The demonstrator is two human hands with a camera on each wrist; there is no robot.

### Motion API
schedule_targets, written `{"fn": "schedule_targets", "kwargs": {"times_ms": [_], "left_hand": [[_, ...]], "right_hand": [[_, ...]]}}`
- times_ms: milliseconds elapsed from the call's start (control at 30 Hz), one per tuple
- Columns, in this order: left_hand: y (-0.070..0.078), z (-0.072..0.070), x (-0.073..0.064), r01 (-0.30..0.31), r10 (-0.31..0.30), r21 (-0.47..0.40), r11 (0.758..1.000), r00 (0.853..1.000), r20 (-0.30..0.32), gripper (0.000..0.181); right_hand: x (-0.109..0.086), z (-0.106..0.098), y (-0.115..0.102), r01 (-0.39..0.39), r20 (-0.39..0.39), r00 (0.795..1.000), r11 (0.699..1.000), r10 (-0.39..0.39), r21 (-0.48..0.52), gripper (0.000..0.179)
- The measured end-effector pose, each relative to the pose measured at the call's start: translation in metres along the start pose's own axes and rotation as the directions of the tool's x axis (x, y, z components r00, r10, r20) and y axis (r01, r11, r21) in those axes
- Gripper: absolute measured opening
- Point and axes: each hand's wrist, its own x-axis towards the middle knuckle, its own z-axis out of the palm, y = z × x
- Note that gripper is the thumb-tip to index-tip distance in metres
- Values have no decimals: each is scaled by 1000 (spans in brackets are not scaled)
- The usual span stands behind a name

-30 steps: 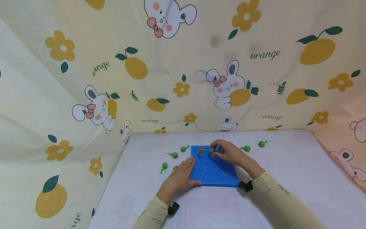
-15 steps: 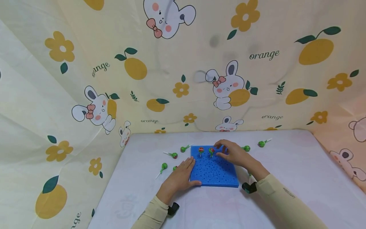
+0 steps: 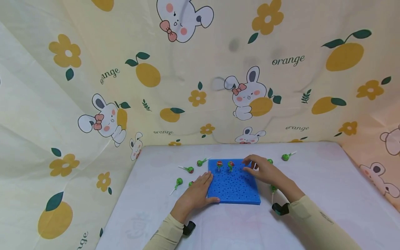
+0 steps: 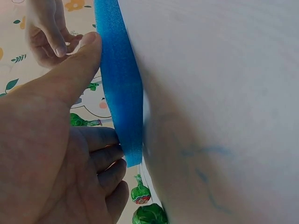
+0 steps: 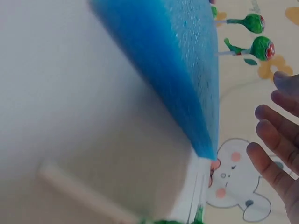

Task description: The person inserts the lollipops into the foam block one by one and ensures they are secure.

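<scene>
A blue foam board (image 3: 234, 191) dotted with small holes lies on the table. Two green-and-red wrapped lollipops, a left one (image 3: 219, 163) and a right one (image 3: 231, 164), stand upright in its back row, sticks down. My left hand (image 3: 194, 194) rests along the board's left side with straight fingers, its thumb at the front left corner. Over the board's back right part hovers my right hand (image 3: 265, 172), fingers loosely bent and holding nothing. In the right wrist view its fingers (image 5: 275, 130) are apart from the board and both standing lollipops.
Left of the board lie several lollipops, among them one at the back (image 3: 200, 163), one in the middle (image 3: 190, 169) and one in front (image 3: 179, 181). To the right lie a far lollipop (image 3: 285, 157) and one by the right wrist (image 3: 273, 188). A printed cloth (image 3: 187, 104) hangs behind the table.
My right hand has let go of the right standing lollipop and moved right, away from it. That lollipop stays upright in the board. The left hand has not moved.
</scene>
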Motion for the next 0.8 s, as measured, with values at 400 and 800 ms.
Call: {"fn": "schedule_targets", "kwargs": {"times_ms": [400,800], "left_hand": [[0,-1,-1,-1,1,-22,1000,1000,-6,104],[-1,1,-1,3,-3,-28,1000,1000,1,104]], "right_hand": [[-25,-19,9,-78,-8,997,996,78,-43,27],[-52,-28,25,-125,-6,992,992,125,-24,19]]}}
